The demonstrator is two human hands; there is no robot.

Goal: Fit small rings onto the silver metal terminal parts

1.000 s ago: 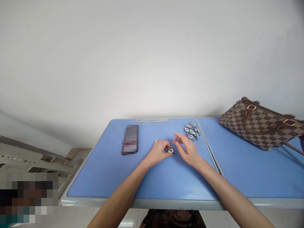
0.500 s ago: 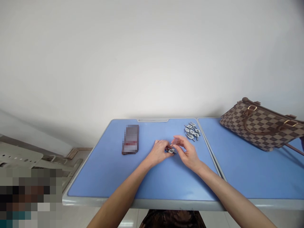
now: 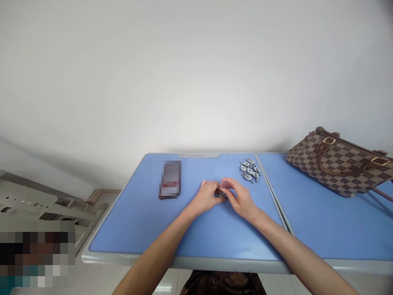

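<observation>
Low over the blue desk (image 3: pixel 147 229), my left hand (image 3: pixel 209 196) is closed around a small silver-and-dark metal fitting (image 3: pixel 221 195). From the other side, my right hand (image 3: pixel 241 200) pinches the same fitting between thumb and fingers. My fingers cover most of it, so its exact shape is hidden. Beyond my right hand lies a pile of similar metal fittings (image 3: pixel 250 169), silver with dark rod-like parts.
A phone-shaped dark item (image 3: pixel 170 180), its face blurred out, lies on the desk's left side. To the right, a brown checkered handbag (image 3: pixel 340 164) sits on the adjoining desk (image 3: pixel 325 223). A pale chair (image 3: pixel 27 194) stands at lower left.
The fingers of my right hand have closed in on the fitting, where they were held apart before. My left hand keeps its grip. The view has shifted slightly.
</observation>
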